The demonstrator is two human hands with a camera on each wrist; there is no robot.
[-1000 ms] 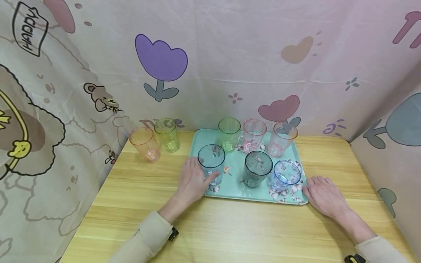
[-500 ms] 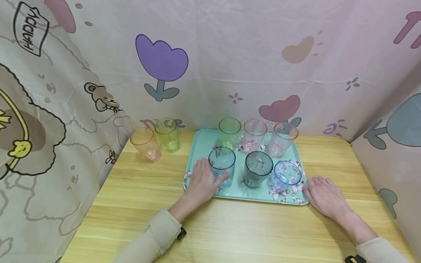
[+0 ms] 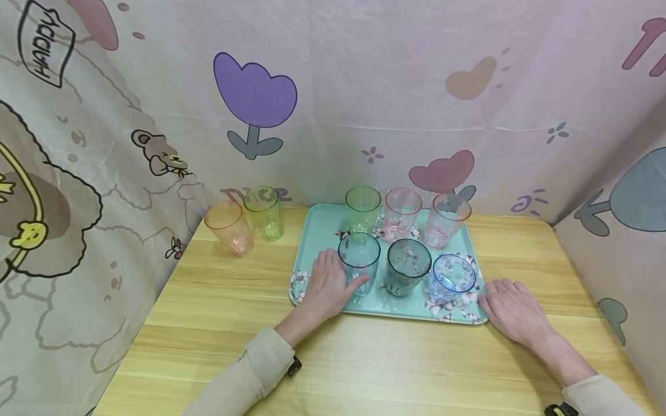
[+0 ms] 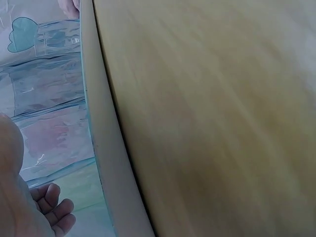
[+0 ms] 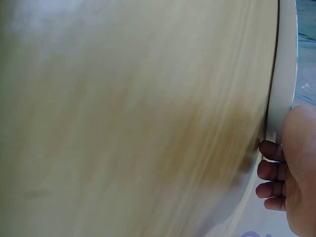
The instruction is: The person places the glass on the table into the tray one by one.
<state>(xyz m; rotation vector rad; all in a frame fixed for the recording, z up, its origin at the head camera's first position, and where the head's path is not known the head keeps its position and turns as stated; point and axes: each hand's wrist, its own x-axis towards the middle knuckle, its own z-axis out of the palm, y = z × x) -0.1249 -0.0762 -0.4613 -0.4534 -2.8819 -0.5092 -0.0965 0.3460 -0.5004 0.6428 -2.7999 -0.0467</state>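
Observation:
In the head view a turquoise floral tray lies on the wooden table. My left hand holds a clear blue tumbler upright over the tray's near-left part, fingers along its left side and thumb across its near side. Just right of that tumbler stand a dark grey tumbler and a short blue glass. Along the back of the tray are a green tumbler and two pink tumblers. My right hand rests on the table against the tray's near-right corner, fingers relaxed, holding no glass.
Left of the tray, an orange tumbler and a yellow-green tumbler stand on the table. A printed cloth hangs behind the table and at both sides.
My left hand has slid the clear blue tumbler to the right along the tray, beside the dark grey one. My right hand has stayed at the tray's corner.

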